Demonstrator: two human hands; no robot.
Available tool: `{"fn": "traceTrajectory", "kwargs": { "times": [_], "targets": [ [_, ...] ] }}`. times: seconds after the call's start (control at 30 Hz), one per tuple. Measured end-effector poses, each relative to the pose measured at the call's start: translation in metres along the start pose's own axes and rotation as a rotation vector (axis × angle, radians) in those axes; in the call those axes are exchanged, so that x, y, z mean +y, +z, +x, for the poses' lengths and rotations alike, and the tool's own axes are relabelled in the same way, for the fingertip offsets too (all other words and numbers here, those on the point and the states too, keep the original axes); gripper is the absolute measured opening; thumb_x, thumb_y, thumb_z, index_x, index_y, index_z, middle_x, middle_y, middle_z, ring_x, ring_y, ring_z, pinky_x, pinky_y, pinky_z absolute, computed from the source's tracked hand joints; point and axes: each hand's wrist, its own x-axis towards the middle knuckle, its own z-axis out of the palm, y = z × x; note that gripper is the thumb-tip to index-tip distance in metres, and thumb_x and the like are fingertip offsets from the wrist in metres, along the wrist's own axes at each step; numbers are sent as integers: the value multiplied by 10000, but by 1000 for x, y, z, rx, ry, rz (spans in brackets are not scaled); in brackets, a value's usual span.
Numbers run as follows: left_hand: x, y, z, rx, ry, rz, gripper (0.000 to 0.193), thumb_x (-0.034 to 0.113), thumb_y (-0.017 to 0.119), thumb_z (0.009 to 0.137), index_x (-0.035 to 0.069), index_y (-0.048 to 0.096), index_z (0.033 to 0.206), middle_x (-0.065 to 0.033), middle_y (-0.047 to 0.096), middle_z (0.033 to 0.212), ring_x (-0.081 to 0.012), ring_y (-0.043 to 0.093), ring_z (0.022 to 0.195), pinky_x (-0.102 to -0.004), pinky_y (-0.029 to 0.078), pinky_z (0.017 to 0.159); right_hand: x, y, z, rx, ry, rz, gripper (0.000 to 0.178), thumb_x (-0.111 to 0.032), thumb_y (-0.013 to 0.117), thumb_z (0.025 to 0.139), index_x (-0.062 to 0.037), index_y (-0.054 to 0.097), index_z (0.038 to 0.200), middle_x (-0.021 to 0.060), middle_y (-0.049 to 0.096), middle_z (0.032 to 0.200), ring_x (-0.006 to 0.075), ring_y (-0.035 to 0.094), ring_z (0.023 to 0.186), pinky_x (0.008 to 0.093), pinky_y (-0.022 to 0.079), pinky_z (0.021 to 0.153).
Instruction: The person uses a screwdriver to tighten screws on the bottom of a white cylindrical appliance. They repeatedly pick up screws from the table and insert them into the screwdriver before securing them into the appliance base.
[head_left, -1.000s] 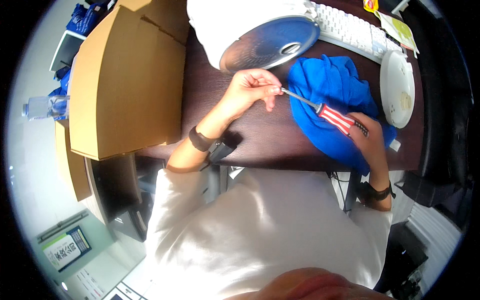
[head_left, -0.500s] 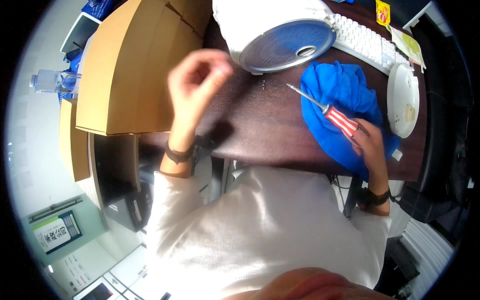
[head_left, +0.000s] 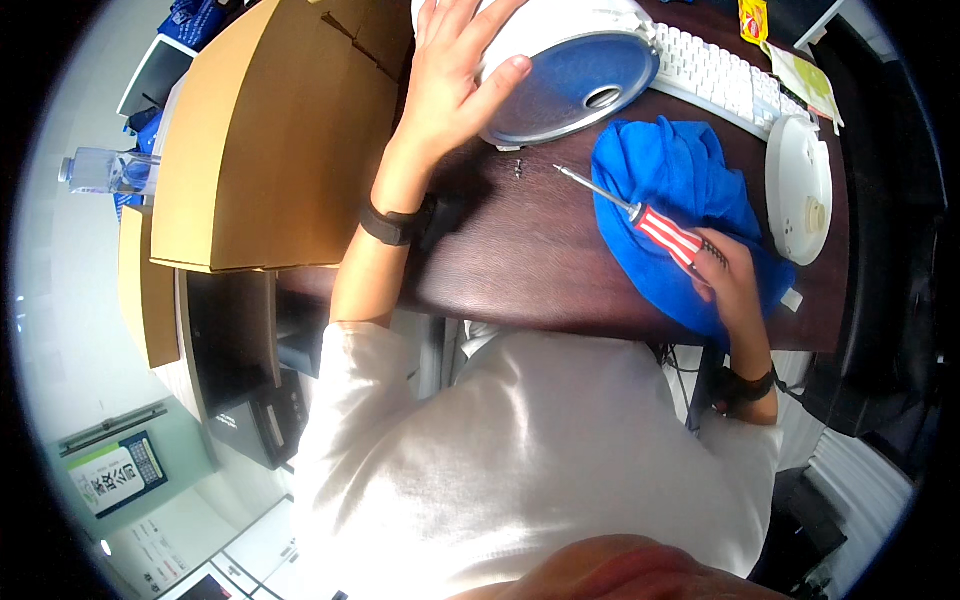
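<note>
One screwdriver [head_left: 668, 235] with a striped red-and-white handle is gripped by the right hand [head_left: 730, 275] above one blue cloth [head_left: 695, 160], its tip held near some tiny screw-like pieces [head_left: 518, 169], too small to be counted. The left hand [head_left: 455, 95] is spread wide over one white appliance [head_left: 560, 85], though contact cannot be told. On the table [head_left: 500, 250], one keyboard [head_left: 715, 75] and one white cover [head_left: 793, 190] are placed toward the right.
</note>
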Motion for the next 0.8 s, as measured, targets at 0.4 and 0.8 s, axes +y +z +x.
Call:
{"fn": "traceTrajectory", "kwargs": {
  "times": [0.4,0.8],
  "targets": [
    [80,-22,39,-53,-222,135,623,454,547,822,57,458,1293,-249,382,1324,-420,352,1219,-526,252,999,1,5,8,6,-56,45,343,-243,551,904,47,572,1085,-15,507,639,21,418,511,180,304,437],
    [49,-11,41,-16,-140,46,638,553,477,810,81,507,1239,-214,389,1362,-404,302,1297,-553,157,1050,4,11,11,49,-45,12,315,-222,570,889,33,581,1075,-28,505,643,15,414,514,182,308,437]
  ]
}}
